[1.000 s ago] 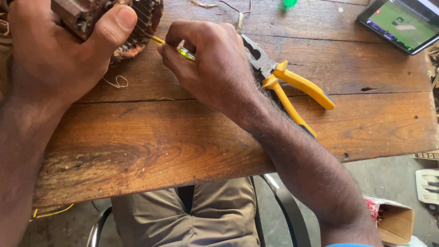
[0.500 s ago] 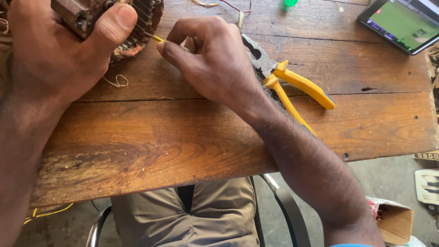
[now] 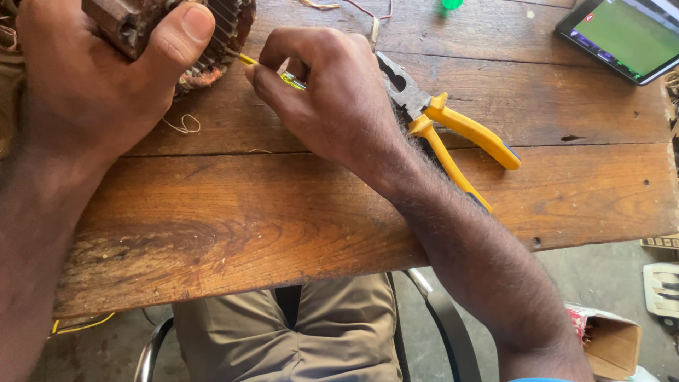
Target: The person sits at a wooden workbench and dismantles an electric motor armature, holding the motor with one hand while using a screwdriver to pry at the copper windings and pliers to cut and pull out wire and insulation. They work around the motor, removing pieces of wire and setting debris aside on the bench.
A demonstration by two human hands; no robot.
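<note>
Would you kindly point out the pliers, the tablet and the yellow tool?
pliers (image 3: 472, 131), head view, on a yellow handle.
tablet (image 3: 622, 35), head view, on its screen.
yellow tool (image 3: 249, 61), head view, on its shaft.

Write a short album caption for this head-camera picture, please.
At a wooden bench, the left hand steadies a motor stator while the right hand works a thin yellow tool into it, pliers alongside.

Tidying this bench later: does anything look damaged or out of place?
The motor stator under the left hand looks rusty and worn. A loose wire scrap lies on the wooden table. The pliers lie flat.
</note>
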